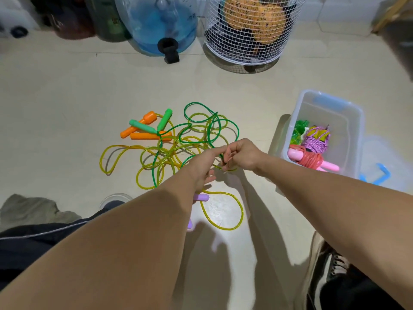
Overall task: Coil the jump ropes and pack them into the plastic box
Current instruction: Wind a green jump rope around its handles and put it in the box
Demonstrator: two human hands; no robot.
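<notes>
Nearest on the floor [55, 90]: a yellow loop [223, 211] and lilac handle [202, 197] just below the left hand [201, 168].

Left hand's fingers curl over the cord; grip hidden, cannot tell.

Right hand [240, 156] pinches yellow and green strands, touching the left.

Tangled jump ropes [178, 144] spread beyond and leftward from both hands; orange handles [143, 130] and green handles [154, 124] lie at the far-left end, no single long axis.

Plastic box [348, 113] sits right, nearer the right hand, long axis running away, coiled ropes inside.

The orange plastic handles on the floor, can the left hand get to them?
Probably yes. The orange plastic handles lie uncovered on the floor ahead of the left hand; only loose rope loops lie between. But that hand is busy with the tangle.
</notes>
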